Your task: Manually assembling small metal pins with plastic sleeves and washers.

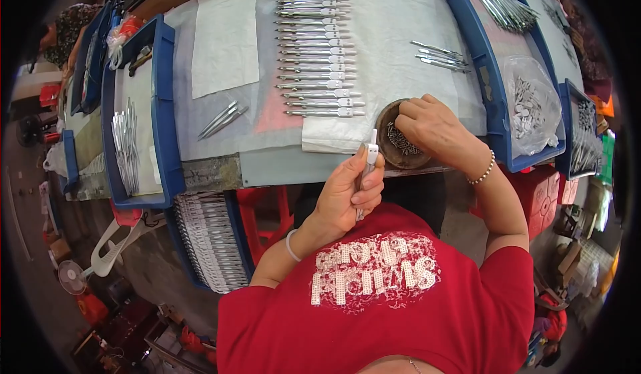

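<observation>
My left hand point(344, 197) is closed around a silver metal drawing compass point(371, 155), held upright with its hinge head up, just off the table's near edge. Beside it, my right hand point(434, 127) reaches into a round brown bowl point(400, 164) of small metal screws point(403, 145). Its fingertips are bent together at the bowl's far side; whatever they pinch is hidden. Beyond both hands, a long row of similar compasses point(320, 60) lies side by side on white cloth. Several slim metal legs point(441, 58) rest beyond the bowl, and a few more metal pieces point(222, 120) lie to the left.
Blue trays flank the work area: the left tray point(165, 107) holds metal legs, the right tray point(479, 54) more legs and a clear bag point(531, 104) of small parts. Below the table's left side stand a filled blue crate point(214, 240) and a red stool point(267, 207).
</observation>
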`<state>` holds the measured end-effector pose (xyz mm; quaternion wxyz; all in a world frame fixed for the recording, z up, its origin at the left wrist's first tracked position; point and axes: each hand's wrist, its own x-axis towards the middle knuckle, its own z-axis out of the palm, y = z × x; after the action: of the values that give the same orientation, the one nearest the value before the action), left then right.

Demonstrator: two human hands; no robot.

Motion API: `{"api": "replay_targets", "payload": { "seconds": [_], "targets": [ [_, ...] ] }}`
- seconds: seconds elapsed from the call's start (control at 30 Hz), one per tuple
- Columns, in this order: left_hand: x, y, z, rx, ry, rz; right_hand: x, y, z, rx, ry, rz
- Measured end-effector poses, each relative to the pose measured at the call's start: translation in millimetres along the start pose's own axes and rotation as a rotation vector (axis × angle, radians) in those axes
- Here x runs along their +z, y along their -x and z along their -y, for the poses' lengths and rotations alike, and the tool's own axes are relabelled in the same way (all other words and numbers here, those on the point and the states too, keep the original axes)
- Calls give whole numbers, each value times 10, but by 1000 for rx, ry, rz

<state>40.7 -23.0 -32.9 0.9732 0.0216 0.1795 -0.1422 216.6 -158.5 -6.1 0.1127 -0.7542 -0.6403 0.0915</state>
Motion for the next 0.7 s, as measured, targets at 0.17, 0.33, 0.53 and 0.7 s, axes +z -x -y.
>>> {"api": "replay_targets", "payload": {
  "seconds": [0.17, 0.33, 0.53, 0.7],
  "targets": [
    [2, -19, -2, -10, -7, 0, 23, -46, 10, 16, 39, 26],
    [-24, -28, -29, -20, 17, 3, -18, 28, -14, 88, -108, -31],
    [3, -81, -32, -31, -1, -32, -88, 198, 77, 386, -558, -189],
    [28, -158, 1, -56, -19, -14, -182, 236, 395, 582, -981, -413]
  ]
}}
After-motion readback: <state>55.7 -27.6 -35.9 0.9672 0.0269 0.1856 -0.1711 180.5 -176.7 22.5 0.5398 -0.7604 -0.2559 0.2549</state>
